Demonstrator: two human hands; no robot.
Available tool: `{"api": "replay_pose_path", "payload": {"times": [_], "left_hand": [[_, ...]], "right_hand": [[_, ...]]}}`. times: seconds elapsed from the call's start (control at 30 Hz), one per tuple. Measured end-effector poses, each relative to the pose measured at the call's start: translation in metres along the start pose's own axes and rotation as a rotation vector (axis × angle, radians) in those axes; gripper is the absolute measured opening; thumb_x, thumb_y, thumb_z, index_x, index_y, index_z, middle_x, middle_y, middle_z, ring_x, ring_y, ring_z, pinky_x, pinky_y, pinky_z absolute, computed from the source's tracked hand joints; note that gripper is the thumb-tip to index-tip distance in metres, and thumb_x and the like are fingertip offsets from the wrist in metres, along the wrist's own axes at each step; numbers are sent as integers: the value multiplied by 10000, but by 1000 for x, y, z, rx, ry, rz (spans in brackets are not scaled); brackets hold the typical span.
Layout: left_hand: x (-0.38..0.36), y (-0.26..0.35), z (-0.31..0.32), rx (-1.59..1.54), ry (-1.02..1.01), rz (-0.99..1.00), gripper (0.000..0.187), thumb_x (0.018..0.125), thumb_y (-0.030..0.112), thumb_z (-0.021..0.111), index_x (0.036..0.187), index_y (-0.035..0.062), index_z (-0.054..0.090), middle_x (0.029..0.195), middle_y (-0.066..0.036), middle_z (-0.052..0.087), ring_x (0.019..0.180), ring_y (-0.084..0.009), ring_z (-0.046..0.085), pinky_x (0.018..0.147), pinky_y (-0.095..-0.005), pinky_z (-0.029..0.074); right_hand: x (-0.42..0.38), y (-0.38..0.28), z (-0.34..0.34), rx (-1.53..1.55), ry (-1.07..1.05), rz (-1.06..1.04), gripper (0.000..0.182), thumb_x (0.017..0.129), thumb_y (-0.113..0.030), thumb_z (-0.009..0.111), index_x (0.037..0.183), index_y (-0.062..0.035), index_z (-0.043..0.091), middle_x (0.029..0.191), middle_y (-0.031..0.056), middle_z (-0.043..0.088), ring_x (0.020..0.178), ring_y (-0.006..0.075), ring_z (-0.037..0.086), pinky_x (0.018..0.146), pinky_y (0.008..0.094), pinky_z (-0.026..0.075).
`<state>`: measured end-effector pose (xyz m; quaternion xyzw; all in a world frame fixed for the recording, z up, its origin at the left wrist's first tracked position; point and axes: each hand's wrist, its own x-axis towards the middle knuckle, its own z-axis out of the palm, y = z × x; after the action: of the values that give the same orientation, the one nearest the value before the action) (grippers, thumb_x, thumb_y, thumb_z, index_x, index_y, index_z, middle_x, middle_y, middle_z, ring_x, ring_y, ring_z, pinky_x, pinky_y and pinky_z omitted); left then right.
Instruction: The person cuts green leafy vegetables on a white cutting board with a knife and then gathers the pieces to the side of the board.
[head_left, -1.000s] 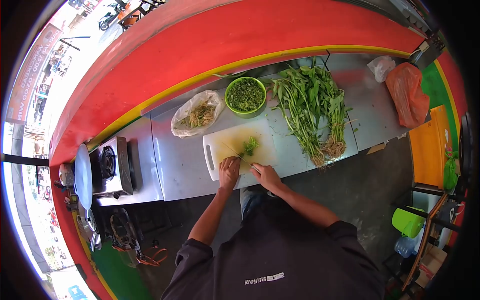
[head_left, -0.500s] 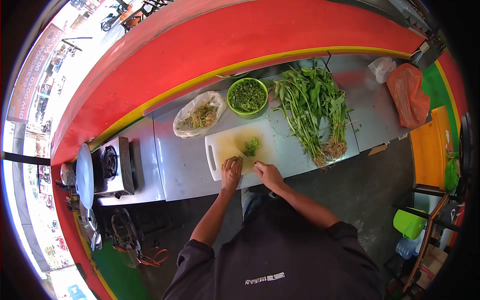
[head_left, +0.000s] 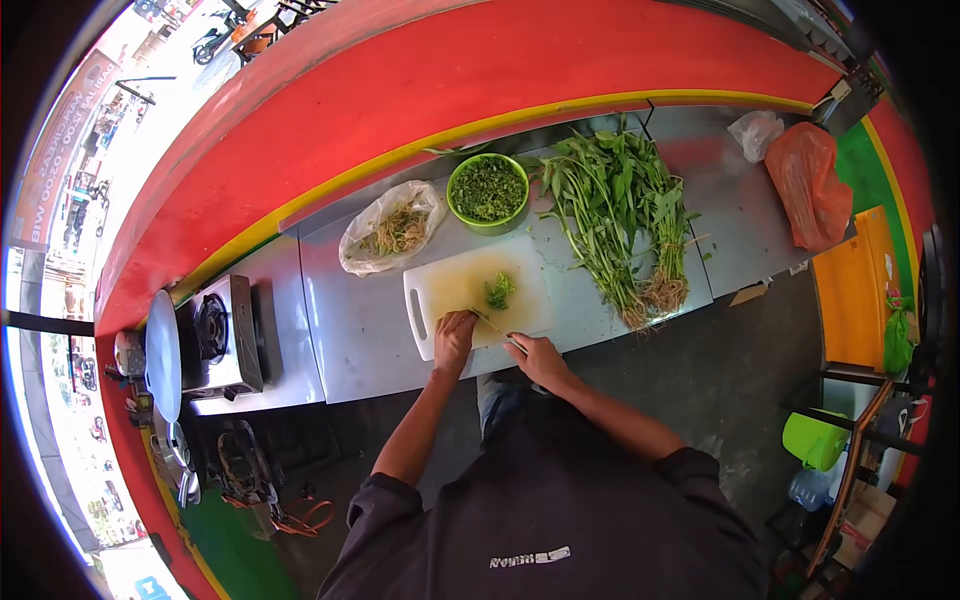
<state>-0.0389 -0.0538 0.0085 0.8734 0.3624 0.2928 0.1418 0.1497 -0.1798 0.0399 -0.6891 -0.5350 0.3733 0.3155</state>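
A white cutting board (head_left: 432,290) lies at the front edge of the metal counter, with a small pile of chopped greens (head_left: 499,291) on it. My right hand (head_left: 536,358) is closed round the handle of a knife (head_left: 490,322), whose blade points up and left over the board. At the board's lower left my left hand (head_left: 456,336) rests with its fingers bent together near the knife tip; what is under them is hidden. Behind the board stands a green bowl (head_left: 488,192) full of chopped greens. A plastic bag (head_left: 393,228) of roots sits left of the bowl.
Long leafy greens with roots (head_left: 625,220) lie right of the board. Further right are an orange plastic bag (head_left: 808,188) and a clear bag (head_left: 756,134). A gas stove (head_left: 222,335) stands at the left end, beside a round blue-grey lid or pan (head_left: 163,355).
The knife blade has swung away from the chopped greens, toward my left hand. My left hand has shifted slightly left. The whole view has moved a little.
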Motion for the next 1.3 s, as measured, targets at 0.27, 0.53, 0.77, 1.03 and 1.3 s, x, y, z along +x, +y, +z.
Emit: {"api": "replay_pose_path", "payload": {"times": [0.27,0.53,0.77,1.03,1.3], "left_hand": [[-3,-6,5,10,-28,-14,177,856,51,680,1021,78,738,1074,-46,710,1038,-258,664,891,-409,498],[-6,-5,3,-6,6,-16,197,849,44,682,1036,79,735,1058,-44,711,1035,-255,672,891,-415,495],[-10,6,0,14,23,-34,191,844,44,701,1025,87,745,1042,-37,708,1033,-247,670,886,-413,489],[-13,1,1,4,64,-99,154,863,55,747,1014,82,761,1019,-35,716,1005,-250,667,894,-418,484],[-14,2,3,35,57,-83,170,857,61,752,1025,82,756,1046,-28,723,993,-241,665,853,-414,479]], "right_hand": [[11,2,12,-86,35,-27,302,1006,-292,649,1130,-20,698,930,255,717,872,465,687,758,521,550],[4,5,11,-1,2,-2,338,1006,-300,652,1183,-17,702,995,259,725,926,465,687,777,505,551],[9,3,15,-67,31,-38,320,996,-295,665,1140,-11,701,978,256,724,912,469,682,769,507,551],[2,3,17,-3,42,-27,342,1000,-302,661,1174,-11,704,949,262,723,892,472,687,765,499,551],[8,-1,13,-69,-11,1,331,1000,-308,665,1153,-15,680,912,260,715,882,466,688,748,532,540]]}}
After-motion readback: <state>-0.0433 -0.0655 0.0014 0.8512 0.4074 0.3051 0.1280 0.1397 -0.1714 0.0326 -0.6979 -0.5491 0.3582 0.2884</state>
